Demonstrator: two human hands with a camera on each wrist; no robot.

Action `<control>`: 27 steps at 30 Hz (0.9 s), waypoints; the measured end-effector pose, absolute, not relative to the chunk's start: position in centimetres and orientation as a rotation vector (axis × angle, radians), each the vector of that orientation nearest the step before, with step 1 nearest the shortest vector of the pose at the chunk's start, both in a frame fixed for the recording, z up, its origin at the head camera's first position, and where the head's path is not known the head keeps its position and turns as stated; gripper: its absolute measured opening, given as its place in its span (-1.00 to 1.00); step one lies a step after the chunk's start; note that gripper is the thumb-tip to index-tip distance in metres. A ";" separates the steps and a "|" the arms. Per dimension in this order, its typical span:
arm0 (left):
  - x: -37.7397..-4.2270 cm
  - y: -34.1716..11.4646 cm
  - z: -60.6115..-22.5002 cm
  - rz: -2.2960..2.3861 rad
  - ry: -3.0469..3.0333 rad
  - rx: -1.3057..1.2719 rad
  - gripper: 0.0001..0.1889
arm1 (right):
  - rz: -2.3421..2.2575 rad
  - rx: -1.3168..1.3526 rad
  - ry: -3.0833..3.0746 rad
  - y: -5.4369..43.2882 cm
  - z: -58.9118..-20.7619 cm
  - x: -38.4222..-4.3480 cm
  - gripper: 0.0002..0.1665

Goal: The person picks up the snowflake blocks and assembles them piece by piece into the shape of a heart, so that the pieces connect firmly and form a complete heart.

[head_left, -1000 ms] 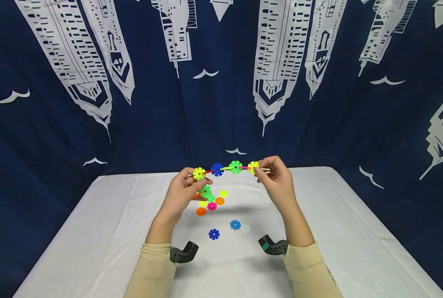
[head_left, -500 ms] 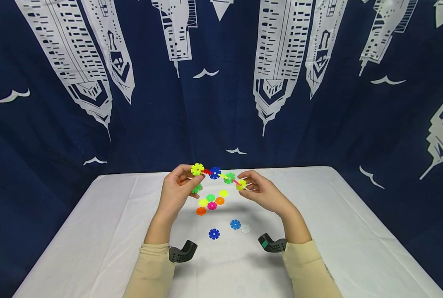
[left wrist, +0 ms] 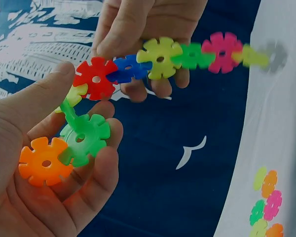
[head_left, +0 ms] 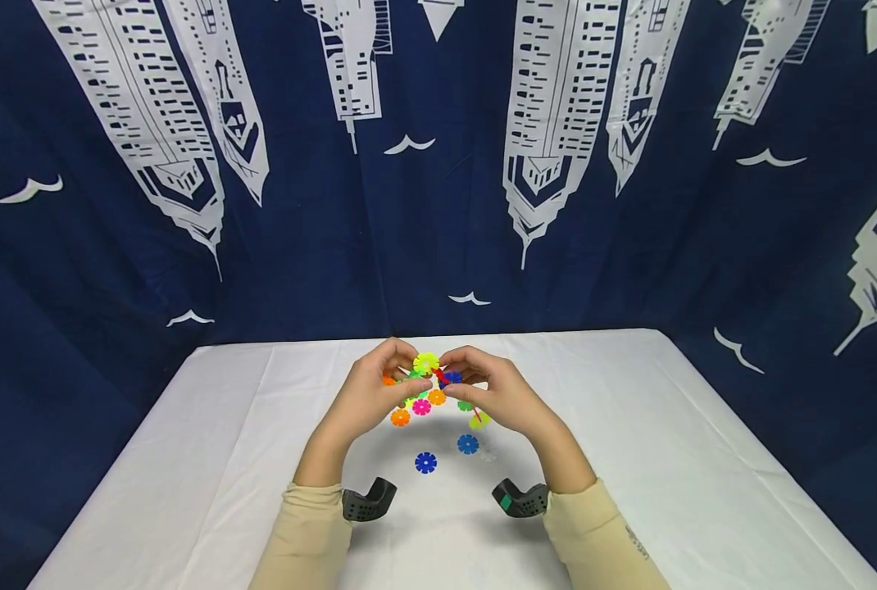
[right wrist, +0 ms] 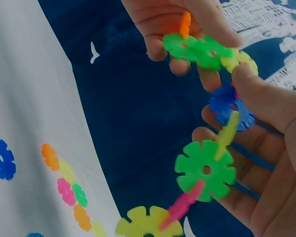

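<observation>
Both hands hold one chain of slotted plastic snowflake discs above the table. My left hand (head_left: 372, 393) pinches it by a yellow disc (head_left: 426, 364), thumb in front; a green disc (left wrist: 86, 139) and an orange disc (left wrist: 46, 162) lie against its fingers. Close beside it, my right hand (head_left: 501, 393) pinches the neighbouring red disc (left wrist: 95, 79) between thumb and fingers. From there the chain runs on through a blue disc (right wrist: 232, 107), a yellow one, a green disc (right wrist: 205, 170) and a pink disc (right wrist: 183, 205) to another yellow disc (head_left: 479, 419), hanging below the right hand.
Loose discs lie on the white tablecloth (head_left: 261, 492): a pink disc (head_left: 421, 407), orange ones (head_left: 400, 418), a dark blue disc (head_left: 426, 463), a lighter blue disc (head_left: 468, 444) and a whitish one. A navy curtain (head_left: 379, 229) with printed buildings hangs behind.
My right hand has moved left and down from the chain's far yellow disc to the red one beside my left hand. The chain, stretched level before, now droops on the right.
</observation>
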State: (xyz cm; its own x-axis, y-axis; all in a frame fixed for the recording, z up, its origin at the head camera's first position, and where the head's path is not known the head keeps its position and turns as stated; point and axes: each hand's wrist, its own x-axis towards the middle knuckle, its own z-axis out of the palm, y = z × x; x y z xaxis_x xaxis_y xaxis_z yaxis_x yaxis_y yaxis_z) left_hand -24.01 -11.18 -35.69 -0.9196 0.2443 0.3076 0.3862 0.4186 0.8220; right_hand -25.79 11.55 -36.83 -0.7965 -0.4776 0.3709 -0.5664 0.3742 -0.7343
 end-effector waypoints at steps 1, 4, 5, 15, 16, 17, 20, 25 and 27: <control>-24.0 -11.1 -35.6 -1.540 -2.526 -0.572 -0.65 | 1.404 0.949 -2.522 11.4 -36.8 -25.7 -0.59; -23.9 -11.1 -35.5 -1.580 -2.526 -0.575 -0.62 | 1.403 0.908 -2.516 11.2 -36.7 -25.4 -0.60; -23.8 -11.1 -35.5 -1.596 -2.524 -0.576 -0.61 | 1.407 0.897 -2.511 11.1 -36.7 -25.4 -0.60; -23.9 -11.4 -35.0 -1.890 -2.216 -0.664 -0.42 | 1.573 0.791 -2.278 11.3 -36.5 -25.6 -0.61; -23.9 -11.4 -35.0 -1.910 -2.192 -0.670 -0.43 | 1.589 0.782 -2.253 11.3 -36.5 -25.6 -0.61; -23.9 -11.4 -35.0 -1.922 -2.173 -0.672 -0.45 | 1.603 0.772 -2.234 11.4 -36.5 -25.7 -0.60; -24.0 -11.4 -35.1 -1.954 -2.134 -0.669 -0.54 | 1.640 0.767 -2.215 11.4 -36.5 -25.7 -0.56; -24.0 -11.3 -35.3 -1.999 -2.067 -0.688 -0.63 | 1.682 0.802 -2.246 11.2 -36.6 -25.7 -0.47; -24.0 -11.2 -35.3 -1.988 -2.071 -0.705 -0.64 | 1.694 0.812 -2.259 11.0 -36.5 -25.6 -0.42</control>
State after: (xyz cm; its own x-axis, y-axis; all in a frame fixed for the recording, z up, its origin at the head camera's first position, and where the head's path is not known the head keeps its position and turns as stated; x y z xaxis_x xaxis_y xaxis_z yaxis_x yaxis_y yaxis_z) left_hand -23.98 -11.16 -35.34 -0.8701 0.2075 0.4471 0.4552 -0.0098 0.8903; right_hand -25.63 11.02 -36.53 -0.8282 -0.3046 0.4705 -0.5370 0.1906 -0.8218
